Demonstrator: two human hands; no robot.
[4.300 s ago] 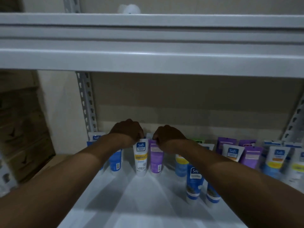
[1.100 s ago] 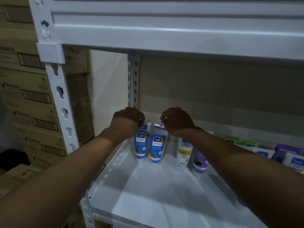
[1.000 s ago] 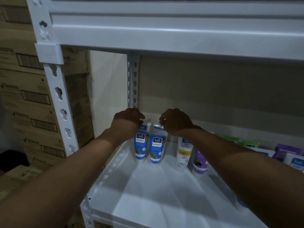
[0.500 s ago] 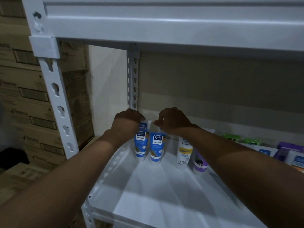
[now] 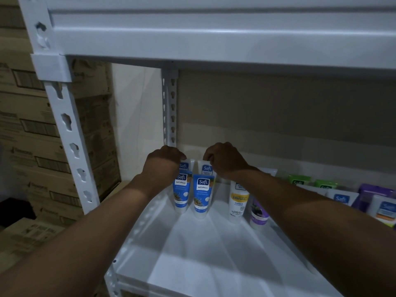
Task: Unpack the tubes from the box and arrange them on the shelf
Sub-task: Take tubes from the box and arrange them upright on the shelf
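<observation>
On the white shelf board (image 5: 210, 254), two blue Safi tubes (image 5: 181, 194) (image 5: 201, 198) stand cap-down at the back left. Behind them stand two white-topped tubes, a left back tube (image 5: 184, 166) and a right back tube (image 5: 206, 169). My left hand (image 5: 162, 166) curls over the top of the left back tube. My right hand (image 5: 225, 161) pinches the top edge of the right back tube. My fingertips are hidden behind my knuckles. No box is in view.
A white-and-yellow tube (image 5: 237, 200) and a purple tube (image 5: 259, 213) stand to the right, with several more tubes (image 5: 342, 198) along the back. The upper shelf beam (image 5: 214, 39) hangs low overhead. A slotted upright (image 5: 70, 142) and stacked cartons (image 5: 32, 146) are on the left.
My hands moved from the middle of the row to its left end. In the last half second they stay on the tops of the two back tubes, barely shifting.
</observation>
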